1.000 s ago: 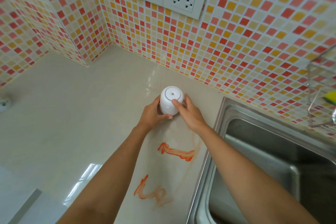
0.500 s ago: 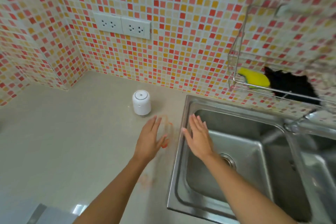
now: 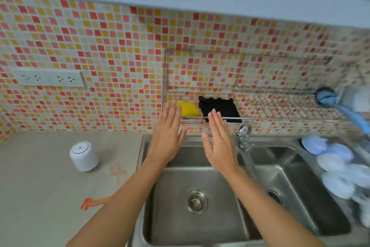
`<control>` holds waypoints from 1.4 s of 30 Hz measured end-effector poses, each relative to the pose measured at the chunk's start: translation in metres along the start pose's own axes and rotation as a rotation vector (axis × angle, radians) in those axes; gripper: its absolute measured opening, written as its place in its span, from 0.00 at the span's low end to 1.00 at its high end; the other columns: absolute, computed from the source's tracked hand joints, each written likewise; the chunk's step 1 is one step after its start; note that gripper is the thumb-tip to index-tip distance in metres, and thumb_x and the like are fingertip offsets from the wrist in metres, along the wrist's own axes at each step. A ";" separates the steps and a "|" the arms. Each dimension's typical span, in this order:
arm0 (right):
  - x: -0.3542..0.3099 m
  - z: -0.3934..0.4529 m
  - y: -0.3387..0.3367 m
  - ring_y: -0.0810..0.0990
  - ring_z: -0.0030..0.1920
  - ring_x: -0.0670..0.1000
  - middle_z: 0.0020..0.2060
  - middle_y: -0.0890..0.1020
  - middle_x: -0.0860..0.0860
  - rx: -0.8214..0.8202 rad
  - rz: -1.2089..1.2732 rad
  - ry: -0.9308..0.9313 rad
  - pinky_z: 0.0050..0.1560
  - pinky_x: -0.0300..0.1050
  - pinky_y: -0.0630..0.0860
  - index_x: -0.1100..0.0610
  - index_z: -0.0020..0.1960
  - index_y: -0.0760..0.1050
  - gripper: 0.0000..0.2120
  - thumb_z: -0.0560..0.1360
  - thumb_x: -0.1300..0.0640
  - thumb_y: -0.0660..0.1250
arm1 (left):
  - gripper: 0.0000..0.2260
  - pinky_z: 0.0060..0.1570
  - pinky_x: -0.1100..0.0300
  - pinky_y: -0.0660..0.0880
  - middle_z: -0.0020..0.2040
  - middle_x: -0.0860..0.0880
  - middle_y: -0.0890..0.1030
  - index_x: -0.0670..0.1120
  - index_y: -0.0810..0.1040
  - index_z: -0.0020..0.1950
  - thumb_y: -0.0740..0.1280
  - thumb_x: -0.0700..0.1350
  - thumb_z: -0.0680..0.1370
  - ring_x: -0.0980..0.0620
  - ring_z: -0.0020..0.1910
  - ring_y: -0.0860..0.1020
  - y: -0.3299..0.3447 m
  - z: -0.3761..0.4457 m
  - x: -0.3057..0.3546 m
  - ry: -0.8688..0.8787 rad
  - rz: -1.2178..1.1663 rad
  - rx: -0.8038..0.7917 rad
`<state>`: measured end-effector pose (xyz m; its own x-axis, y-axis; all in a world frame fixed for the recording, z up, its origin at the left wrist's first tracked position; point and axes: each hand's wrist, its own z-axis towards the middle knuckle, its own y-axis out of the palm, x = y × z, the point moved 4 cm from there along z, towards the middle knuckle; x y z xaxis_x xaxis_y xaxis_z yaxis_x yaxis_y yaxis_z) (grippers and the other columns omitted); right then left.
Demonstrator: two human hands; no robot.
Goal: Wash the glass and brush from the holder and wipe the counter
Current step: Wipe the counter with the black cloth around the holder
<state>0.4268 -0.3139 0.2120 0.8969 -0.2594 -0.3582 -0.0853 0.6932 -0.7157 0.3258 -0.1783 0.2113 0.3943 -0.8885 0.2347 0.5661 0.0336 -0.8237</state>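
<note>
Steel sink (image 3: 200, 224) under two flat hands, left hand (image 3: 167, 136), right hand (image 3: 219, 144), fingers straight, holding nothing, white glass (image 3: 83, 155) upturned on smooth counter (image 3: 40, 196)

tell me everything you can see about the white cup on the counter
The white cup stands upside down on the beige counter, left of the sink and apart from it. It looks like smooth matte plastic or ceramic, a rounded cylinder with a flat base on top showing a faint ring and a small dark dot. Nothing touches it; both hands are off to its right. Faint orange smears lie beside it.

open air above sink basin (image 3: 200, 226), faucet (image 3: 243, 136) rightward, wire rack (image 3: 260, 120) ahead
</note>
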 end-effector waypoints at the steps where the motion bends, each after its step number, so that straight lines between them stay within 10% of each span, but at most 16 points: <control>1: 0.004 0.012 -0.007 0.49 0.78 0.47 0.78 0.55 0.52 0.018 0.001 0.004 0.78 0.45 0.47 0.59 0.78 0.54 0.28 0.83 0.51 0.55 | 0.31 0.76 0.54 0.40 0.79 0.47 0.42 0.46 0.42 0.79 0.52 0.59 0.83 0.49 0.78 0.41 0.002 0.011 0.003 -0.012 0.027 -0.015; 8: 0.070 0.097 -0.009 0.45 0.79 0.52 0.79 0.47 0.52 -0.246 -0.126 0.127 0.78 0.53 0.46 0.54 0.80 0.46 0.33 0.82 0.45 0.57 | 0.39 0.77 0.47 0.43 0.78 0.44 0.38 0.42 0.39 0.78 0.29 0.68 0.76 0.45 0.77 0.37 0.026 0.057 0.017 -0.053 0.256 -0.130; 17: 0.104 0.130 0.026 0.40 0.77 0.66 0.79 0.41 0.57 -1.008 -0.198 0.392 0.75 0.61 0.45 0.46 0.79 0.41 0.44 0.74 0.33 0.62 | 0.36 0.75 0.51 0.36 0.79 0.45 0.40 0.43 0.39 0.78 0.36 0.66 0.79 0.47 0.77 0.37 0.034 0.055 0.016 -0.070 0.284 -0.108; 23: 0.096 0.133 0.021 0.78 0.58 0.58 0.62 0.78 0.59 -0.741 -0.179 0.252 0.53 0.46 0.75 0.59 0.67 0.75 0.16 0.80 0.57 0.62 | 0.36 0.73 0.52 0.32 0.78 0.47 0.35 0.44 0.36 0.78 0.35 0.67 0.78 0.49 0.77 0.33 0.033 0.054 0.017 -0.108 0.252 -0.140; 29: 0.099 0.125 0.001 0.80 0.48 0.56 0.53 0.82 0.57 -0.470 0.069 0.423 0.42 0.43 0.73 0.61 0.61 0.79 0.13 0.81 0.60 0.61 | 0.36 0.74 0.53 0.32 0.78 0.47 0.33 0.44 0.35 0.78 0.38 0.66 0.79 0.50 0.76 0.32 0.032 0.044 0.020 -0.137 0.253 -0.183; 35: 0.115 0.121 -0.027 0.79 0.44 0.55 0.45 0.83 0.55 -0.032 1.062 0.995 0.43 0.47 0.71 0.55 0.55 0.82 0.17 0.78 0.44 0.62 | 0.35 0.76 0.54 0.37 0.77 0.48 0.32 0.45 0.34 0.77 0.41 0.65 0.79 0.52 0.75 0.31 0.020 0.014 0.015 -0.119 0.182 -0.221; 38: 0.094 0.110 -0.034 0.80 0.51 0.52 0.55 0.84 0.53 -0.025 1.483 1.024 0.47 0.44 0.70 0.49 0.50 0.85 0.31 0.74 0.28 0.53 | 0.35 0.74 0.59 0.33 0.77 0.50 0.33 0.47 0.35 0.78 0.47 0.64 0.81 0.55 0.75 0.32 0.003 -0.004 0.008 -0.173 0.027 -0.159; 42: 0.047 0.083 -0.034 0.83 0.44 0.53 0.55 0.82 0.54 -0.186 1.707 0.956 0.42 0.43 0.77 0.55 0.64 0.79 0.23 0.77 0.41 0.63 | 0.34 0.74 0.58 0.35 0.78 0.51 0.36 0.48 0.39 0.79 0.49 0.63 0.80 0.54 0.76 0.33 -0.024 -0.029 -0.008 -0.225 -0.006 -0.092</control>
<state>0.5079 -0.2935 0.2696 -0.6412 0.2298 -0.7322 -0.5552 0.5197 0.6494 0.2881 -0.1850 0.2143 0.5483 -0.7640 0.3400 0.5046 -0.0219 -0.8631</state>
